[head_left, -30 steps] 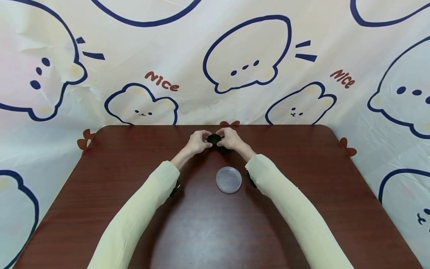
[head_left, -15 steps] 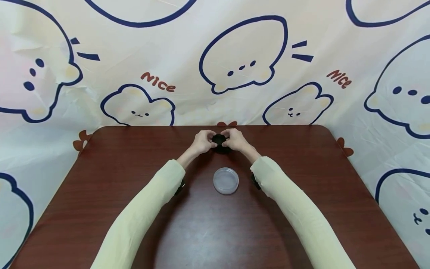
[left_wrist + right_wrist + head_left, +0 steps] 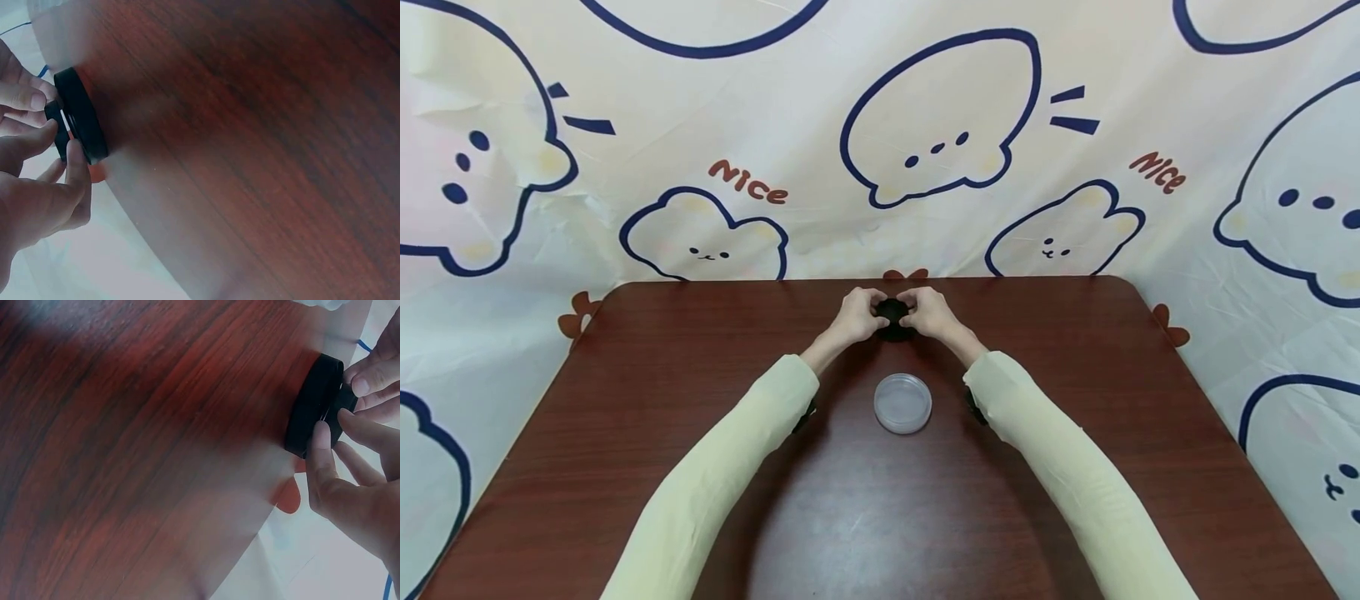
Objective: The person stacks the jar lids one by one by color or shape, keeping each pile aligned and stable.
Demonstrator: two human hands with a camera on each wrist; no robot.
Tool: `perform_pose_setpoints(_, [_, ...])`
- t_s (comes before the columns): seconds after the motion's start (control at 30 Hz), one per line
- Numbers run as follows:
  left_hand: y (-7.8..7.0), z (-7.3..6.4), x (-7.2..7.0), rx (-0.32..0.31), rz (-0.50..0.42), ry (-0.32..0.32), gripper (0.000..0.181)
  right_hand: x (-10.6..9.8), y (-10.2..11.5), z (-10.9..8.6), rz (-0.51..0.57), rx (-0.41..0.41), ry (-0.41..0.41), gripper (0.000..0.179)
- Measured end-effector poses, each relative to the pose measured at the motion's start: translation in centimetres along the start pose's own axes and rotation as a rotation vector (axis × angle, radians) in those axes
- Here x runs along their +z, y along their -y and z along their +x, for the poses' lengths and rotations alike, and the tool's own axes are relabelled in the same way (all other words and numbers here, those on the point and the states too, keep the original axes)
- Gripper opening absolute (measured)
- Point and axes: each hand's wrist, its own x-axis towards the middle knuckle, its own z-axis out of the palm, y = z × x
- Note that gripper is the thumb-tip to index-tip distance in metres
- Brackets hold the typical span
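Toward the table's far edge, both hands pinch a small black disc (image 3: 892, 310) from its two sides. My left hand (image 3: 854, 318) has thumb and fingers on its left rim; my right hand (image 3: 931, 315) grips the right rim. Directly below the disc is a wider, low black round piece (image 3: 84, 115) on the table. In the left wrist view a thin light gap shows between disc and piece, at least on one side. Fingers hide much of the small disc. A clear round shallow dish (image 3: 902, 404) lies on the table nearer to me, between the forearms.
The brown wood-grain table (image 3: 865, 517) has rounded far corners. A cream cloth (image 3: 820, 108) with cartoon drawings hangs behind it and at both sides. Dark devices, such as the right wrist's one (image 3: 976, 407), sit under the sleeves.
Both hands have brought the small disc to the right, from beside the wide black piece to over it. The clear dish has stayed in place; the head view has shifted slightly.
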Motion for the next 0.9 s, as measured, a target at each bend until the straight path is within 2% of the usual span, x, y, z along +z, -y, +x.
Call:
perform_pose_setpoints(0.27, [0.4, 0.1, 0.4, 0.038, 0.048, -0.003, 0.044, 0.3, -0.4, -0.1, -0.017, -0.027, -0.009, 0.044])
perform_pose_setpoints(0.47, [0.4, 0.0, 0.6, 0.072, 0.117, -0.004, 0.045, 0.5, -0.9, 0.2, -0.028, -0.036, -0.024, 0.042])
perform_pose_setpoints(0.7, [-0.1, -0.1, 0.8, 0.088, 0.173, -0.015, 0.045, 0.6, -0.5, 0.1, -0.09, -0.052, -0.019, 0.043])
perform_pose_setpoints(0.9, [0.0, -0.1, 1.0, 0.085, 0.244, -0.004, 0.043, 1.2, -0.3, 0.0, -0.142, -0.038, -0.021, 0.043])
